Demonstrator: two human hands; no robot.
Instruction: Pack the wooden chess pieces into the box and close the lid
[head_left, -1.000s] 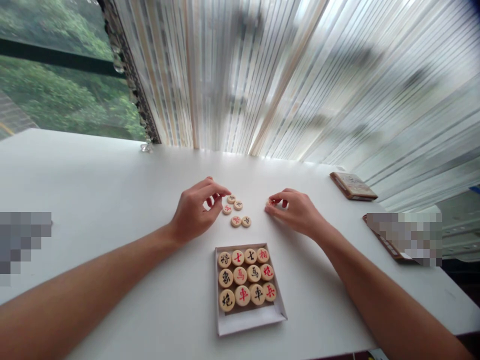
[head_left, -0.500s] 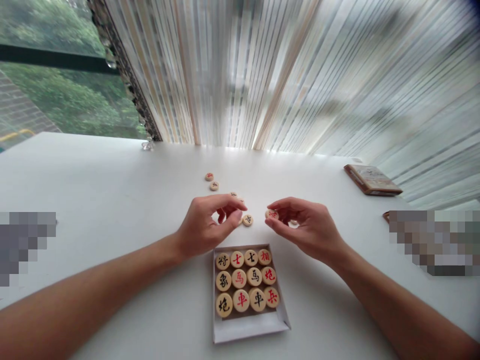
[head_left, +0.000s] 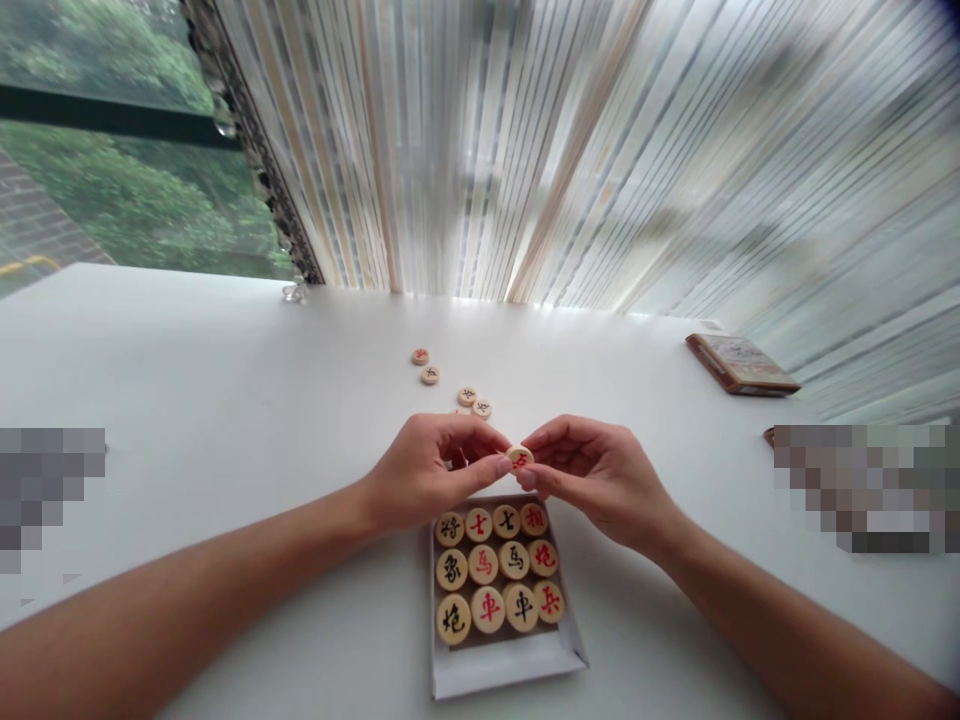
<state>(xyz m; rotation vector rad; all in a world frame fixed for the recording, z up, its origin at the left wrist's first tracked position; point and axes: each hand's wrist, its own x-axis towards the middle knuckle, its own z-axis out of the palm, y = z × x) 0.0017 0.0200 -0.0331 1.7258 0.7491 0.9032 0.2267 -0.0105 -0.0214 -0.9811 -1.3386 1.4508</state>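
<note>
Just beyond the far edge of a white box (head_left: 510, 680), my left hand (head_left: 450, 465) and my right hand (head_left: 592, 475) meet at a round wooden piece with a red character (head_left: 519, 459). Fingers of both hands pinch it from either side. Inside the box, several round wooden pieces (head_left: 484, 565) with red or black characters stand in rows. Farther back lie two black-marked pieces side by side (head_left: 474, 402). Another black-marked piece (head_left: 430, 375) and a red-marked one (head_left: 421, 356) lie farther left. Anything behind my fingers is hidden.
The white table (head_left: 225, 370) reaches back to striped curtains (head_left: 480, 150). A brown-edged flat box (head_left: 742, 365) lies at the back right, and a small clear object (head_left: 295, 291) sits at the back left edge. Blurred patches cover both sides.
My right hand has moved left and nearer with the red-marked piece. My left hand has shifted right to meet it, and its fingers now grip the piece too.
</note>
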